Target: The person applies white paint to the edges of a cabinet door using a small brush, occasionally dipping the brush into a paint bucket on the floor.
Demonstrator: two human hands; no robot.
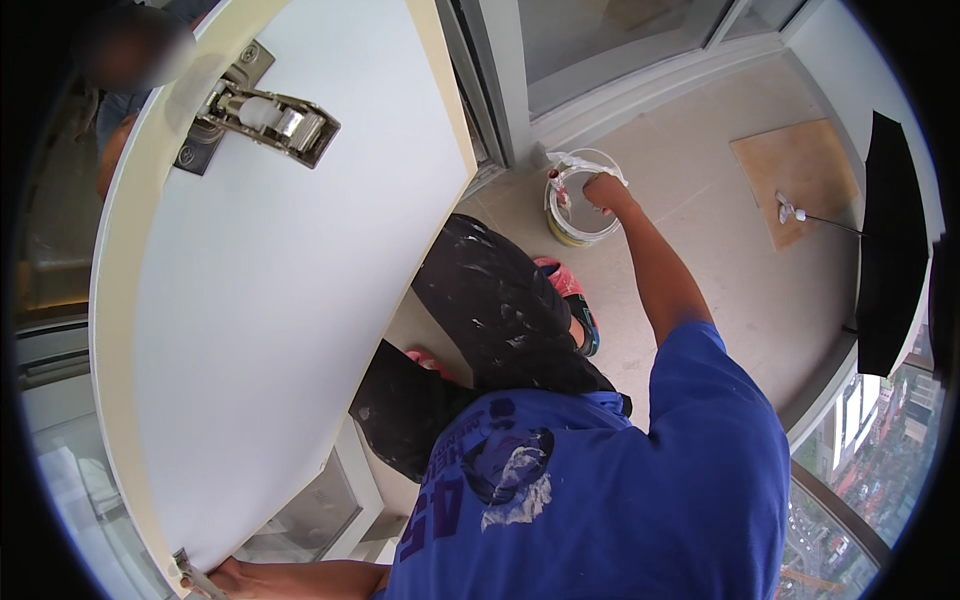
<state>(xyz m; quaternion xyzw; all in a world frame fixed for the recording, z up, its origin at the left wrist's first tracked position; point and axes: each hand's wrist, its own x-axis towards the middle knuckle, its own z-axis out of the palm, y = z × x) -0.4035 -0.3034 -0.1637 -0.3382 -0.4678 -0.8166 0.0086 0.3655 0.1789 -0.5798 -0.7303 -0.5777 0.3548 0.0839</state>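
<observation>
1. With right hand (605,192) bent down over the mouth of the white-rimmed bucket (572,238), fingers curled inward; cannot tell whether clenched bare or around something.
2. With left hand (228,579) low at the lower left, beside the bottom end of the white panel (290,260) and close to a pale metallic piece (203,584); cannot tell whether grasping or merely touching.
3. Across the left half of the view, broad face toward the camera: white panel, long axis running from upper right to lower left, bottom end toward left hand.
4. Near the panel's upper end, at the left edge: metal hinge (275,125), arm pointing to the lower right, crosswise to that long axis.
5. On the pale floor (680,200), ahead of the black trousers (500,310): bucket, upright, mouth upward, with a red-ended tool (557,186) inside along the left rim, red end uppermost.
</observation>
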